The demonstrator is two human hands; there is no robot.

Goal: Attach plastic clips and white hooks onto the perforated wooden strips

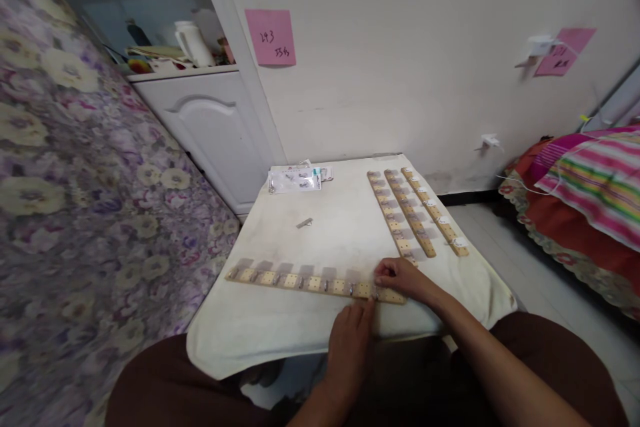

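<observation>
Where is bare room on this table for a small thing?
Widest: the middle of the white table, bordered by packages, the near strip and three strips at right, with one small metal piece inside. Another: in front of the near strip, left of the left hand. Crowded: around the three strips, and the near strip's right end, by the right hand.

Wooden strip (315,283) (matt), glossy packet (291,181).

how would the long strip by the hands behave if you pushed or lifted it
The strip looks like wood, so it would probably stay stiff when lifted. Lying long and flat, it would likely slide rather than roll if pushed. The small metal pieces along it might shift; how they're fastened isn't clear.
</observation>
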